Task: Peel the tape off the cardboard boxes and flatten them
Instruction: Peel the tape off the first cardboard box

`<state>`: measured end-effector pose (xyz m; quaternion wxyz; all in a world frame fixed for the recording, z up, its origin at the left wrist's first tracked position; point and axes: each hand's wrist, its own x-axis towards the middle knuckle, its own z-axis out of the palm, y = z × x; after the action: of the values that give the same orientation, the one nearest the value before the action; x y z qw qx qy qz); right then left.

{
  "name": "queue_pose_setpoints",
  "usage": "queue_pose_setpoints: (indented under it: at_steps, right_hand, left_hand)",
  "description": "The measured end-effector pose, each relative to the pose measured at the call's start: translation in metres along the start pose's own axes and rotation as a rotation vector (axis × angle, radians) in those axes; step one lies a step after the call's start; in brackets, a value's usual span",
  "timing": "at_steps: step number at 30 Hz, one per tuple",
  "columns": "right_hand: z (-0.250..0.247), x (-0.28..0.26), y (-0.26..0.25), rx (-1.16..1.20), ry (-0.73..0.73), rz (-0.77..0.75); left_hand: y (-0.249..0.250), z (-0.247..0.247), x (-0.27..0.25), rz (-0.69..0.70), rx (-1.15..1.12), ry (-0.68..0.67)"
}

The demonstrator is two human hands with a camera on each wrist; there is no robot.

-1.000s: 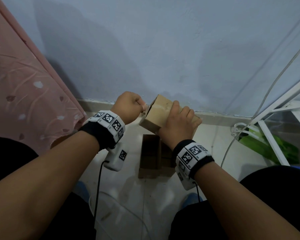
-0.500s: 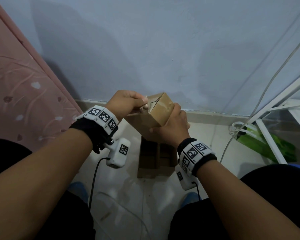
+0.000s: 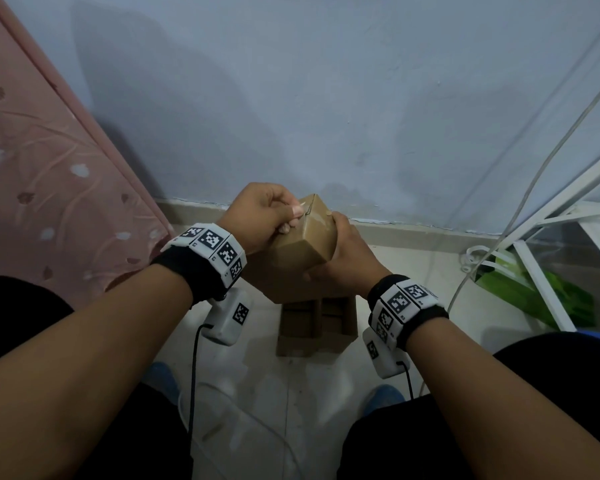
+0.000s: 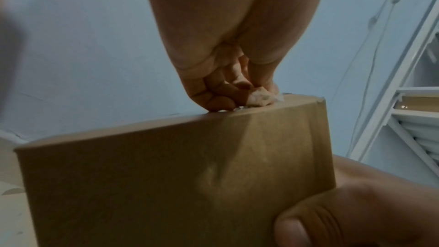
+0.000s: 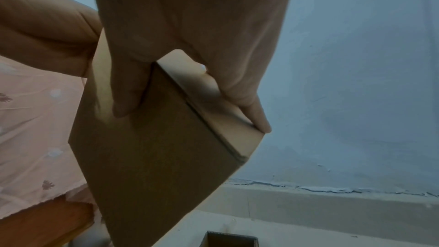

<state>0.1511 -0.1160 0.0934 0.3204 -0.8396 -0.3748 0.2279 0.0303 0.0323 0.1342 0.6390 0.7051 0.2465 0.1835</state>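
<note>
Blue wall [image 3: 326, 98] behind, pale floor [image 3: 257, 393] below. Right hand [image 3: 347, 261] grips small cardboard box [image 3: 302, 251] up in the air. Left hand [image 3: 260, 216] pinches tape bit [image 4: 260, 97] at box's top edge. 2nd box [image 3: 316, 327], open, sits on floor under them.

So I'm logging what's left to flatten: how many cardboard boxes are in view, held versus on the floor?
Closed brown cardboard box held in both hands: 1
Open brown cardboard box on the floor: 1
Total: 2

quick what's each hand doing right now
Left hand: fingers curled, pinching a wad of peeled tape at the box's top edge.
Right hand: gripping the cardboard box.
</note>
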Motion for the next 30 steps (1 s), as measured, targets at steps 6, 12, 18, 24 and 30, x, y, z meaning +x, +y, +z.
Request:
queue_pose_setpoints:
  at_steps: [6, 12, 18, 24, 30]
  right_hand:
    - [0.002, -0.001, 0.002, 0.016, -0.028, -0.027]
    - [0.001, 0.0, 0.005, 0.05, -0.018, -0.036]
    - [0.004, -0.007, 0.006, 0.086, 0.046, -0.091]
    - [0.005, -0.014, 0.008, 0.078, 0.147, -0.138]
    - [0.003, -0.016, 0.01, 0.063, 0.204, -0.163]
  left_hand:
    - [-0.008, 0.0, 0.003, 0.037, 0.098, 0.058]
    - [-0.011, 0.0, 0.007, 0.059, 0.193, 0.195]
    - [-0.006, -0.004, 0.01, 0.029, 0.177, 0.355]
    - [0.0, -0.007, 0.011, 0.008, 0.344, 0.355]
    - [0.018, -0.006, 0.007, -0.067, 0.267, 0.198]
